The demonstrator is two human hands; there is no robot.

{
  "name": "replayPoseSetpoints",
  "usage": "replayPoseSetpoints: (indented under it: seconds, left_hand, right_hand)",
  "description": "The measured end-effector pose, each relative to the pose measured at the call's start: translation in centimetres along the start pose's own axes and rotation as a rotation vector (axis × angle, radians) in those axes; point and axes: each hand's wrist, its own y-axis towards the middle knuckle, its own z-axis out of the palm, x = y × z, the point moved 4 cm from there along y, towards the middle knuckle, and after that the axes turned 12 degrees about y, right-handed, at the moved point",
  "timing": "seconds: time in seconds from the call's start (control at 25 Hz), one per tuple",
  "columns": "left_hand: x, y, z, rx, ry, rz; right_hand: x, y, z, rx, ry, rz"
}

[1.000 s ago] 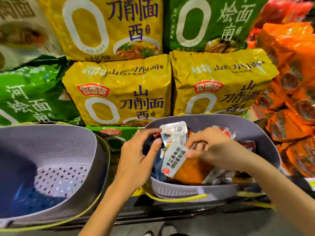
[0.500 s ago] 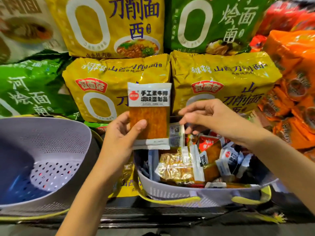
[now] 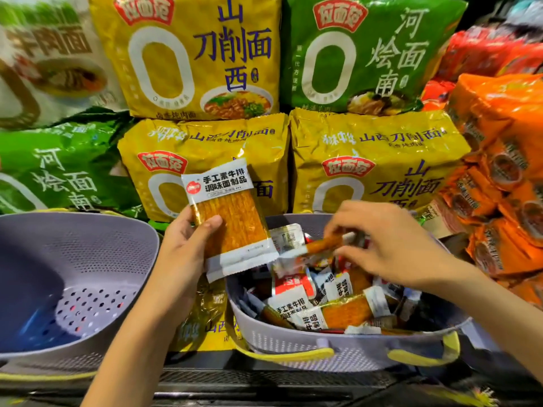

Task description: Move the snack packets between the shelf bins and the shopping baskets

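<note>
Left of the left hand (image 3: pixel 182 254) stands the purple basket (image 3: pixel 97 254), its mouth facing up. This hand grasps the flat snack packet (image 3: pixel 232 218) by its lower left edge, thumb across the front, with the long axis almost upright and the top leaning a little left. Just right and lower, over the full basket (image 3: pixel 293 342), the right hand (image 3: pixel 390 245) seems to pinch a thin packet (image 3: pixel 320 248), blurred, long axis lying across. I judge the left hand nearer the purple basket, so its packet would travel left and down.

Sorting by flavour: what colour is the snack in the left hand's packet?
The packet shows orange-yellow, with white-banded ends; head view.
</note>
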Motion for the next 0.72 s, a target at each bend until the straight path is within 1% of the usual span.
replayPoseSetpoints:
  seconds: [0.08,0.16,0.2,0.28,0.36,0.4,0.44,0.48,0.56,0.6,0.64,0.72]
  left_hand:
    - [-0.4,0.1,0.0,0.010,-0.014,0.007]
    - [-0.9,0.4,0.3,0.063,-0.016,0.006]
    - [-0.9,0.5,0.8,0.113,-0.008,-0.008]
    - [-0.9,0.5,2.5,0.255,0.009,-0.075]
    - [-0.9,0.2,4.2,0.389,-0.043,-0.168]
    - [-0.9,-0.1,4.9,0.455,-0.052,-0.184]
    - [-0.7,-0.2,5.5,0.507,-0.008,-0.160]
    - [-0.5,-0.3,5.8,0.523,0.035,-0.131]
    - [-0.3,-0.2,5.4,0.449,0.093,-0.100]
    - [-0.1,0.1,5.0,0.408,0.117,-0.094]
    - [-0.2,0.3,4.7,0.391,0.144,-0.091]
    - [-0.6,0.7,4.6,0.416,0.216,-0.068]
  right_hand:
    - [0.2,-1.2,-2.7,-0.261,-0.044,-0.279]
    - [0.1,-2.3,-4.2,-0.420,-0.036,-0.413]
    - [0.2,-2.4,-4.6,-0.460,-0.024,-0.453]
    - [1.1,-2.5,-4.3,-0.447,0.012,-0.551]
    - [2.3,-2.1,-3.5,-0.402,-0.036,-0.676]
    - [2.3,-1.8,-3.0,-0.385,-0.052,-0.711]
    - [1.9,-1.3,-2.6,-0.361,-0.034,-0.700]
    - [1.3,-0.9,-2.1,-0.332,-0.036,-0.679]
    - [0.3,-0.5,-1.4,-0.291,-0.096,-0.624]
    - [-0.3,-0.3,-1.4,-0.252,-0.059,-0.570]
    - [-0.6,-0.1,-1.8,-0.219,0.072,-0.461]
    - [-1.4,0.7,-2.4,-0.190,0.485,-0.106]
